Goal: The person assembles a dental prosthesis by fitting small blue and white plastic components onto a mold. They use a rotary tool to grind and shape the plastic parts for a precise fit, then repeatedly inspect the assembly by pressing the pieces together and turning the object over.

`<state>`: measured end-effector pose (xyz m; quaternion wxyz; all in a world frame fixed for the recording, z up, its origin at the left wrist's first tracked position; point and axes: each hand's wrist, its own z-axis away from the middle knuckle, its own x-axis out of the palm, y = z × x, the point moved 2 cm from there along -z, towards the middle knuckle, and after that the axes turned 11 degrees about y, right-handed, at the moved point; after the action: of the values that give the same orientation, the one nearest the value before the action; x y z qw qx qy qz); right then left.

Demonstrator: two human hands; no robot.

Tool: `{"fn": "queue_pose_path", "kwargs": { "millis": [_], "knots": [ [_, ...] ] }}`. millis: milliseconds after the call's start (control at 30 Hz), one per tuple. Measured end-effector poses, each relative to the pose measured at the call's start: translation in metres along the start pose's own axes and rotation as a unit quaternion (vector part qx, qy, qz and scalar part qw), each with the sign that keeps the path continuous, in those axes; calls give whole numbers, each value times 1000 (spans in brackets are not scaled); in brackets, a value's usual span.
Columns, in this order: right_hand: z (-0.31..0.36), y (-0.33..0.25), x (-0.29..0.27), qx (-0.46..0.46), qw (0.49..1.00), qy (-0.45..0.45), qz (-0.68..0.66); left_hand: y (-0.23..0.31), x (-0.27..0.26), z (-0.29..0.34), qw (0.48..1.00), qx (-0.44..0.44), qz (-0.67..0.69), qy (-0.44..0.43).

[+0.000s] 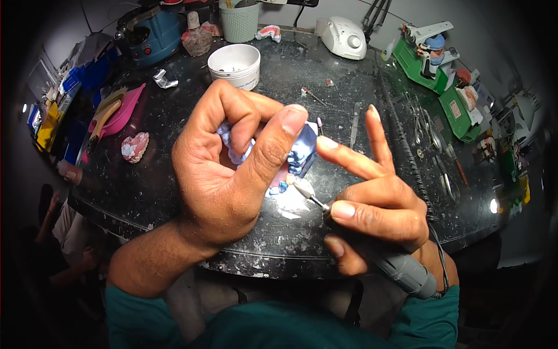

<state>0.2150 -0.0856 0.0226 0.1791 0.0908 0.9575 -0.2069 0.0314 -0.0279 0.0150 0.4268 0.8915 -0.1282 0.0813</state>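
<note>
My left hand (226, 163) is closed round a blue dental cast (303, 142), thumb on the near side, above the middle of the bench. A pink denture base (279, 178) with a few teeth shows below my thumb; its far part is hidden by the fingers. In my right hand (386, 203) is a grey rotary handpiece (407, 270), gripped near its front end. Its pale, pointed bur (304, 188) reaches the teeth at the lower edge of the pink base; whether it touches cannot be told. The index and another finger are stretched out, the index tip close beside the cast.
Beyond my hands stand a white tub (235, 58) and a white control box (344, 38). Left lie a pink dustpan (125, 110) with a brush and a pink-and-white dental model (135, 147). Right are metal instruments (427, 131), green trays (459, 113) and a black cord (407, 151).
</note>
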Motion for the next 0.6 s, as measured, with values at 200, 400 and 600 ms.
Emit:
{"fn": "queue_pose_path", "kwargs": {
  "millis": [200, 400, 600],
  "knots": [
    [0, 0, -1, -1, 1000, 3, -2, 2, 0, 0, 1000, -5, 2, -5],
    [-1, -1, -1, 0, 1000, 3, -4, 4, 1, 1, 1000, 4, -2, -9],
    [-2, -2, -2, 0, 1000, 1, -4, 6, 1, 1, 999, 36, -32, -14]
  ]
}}
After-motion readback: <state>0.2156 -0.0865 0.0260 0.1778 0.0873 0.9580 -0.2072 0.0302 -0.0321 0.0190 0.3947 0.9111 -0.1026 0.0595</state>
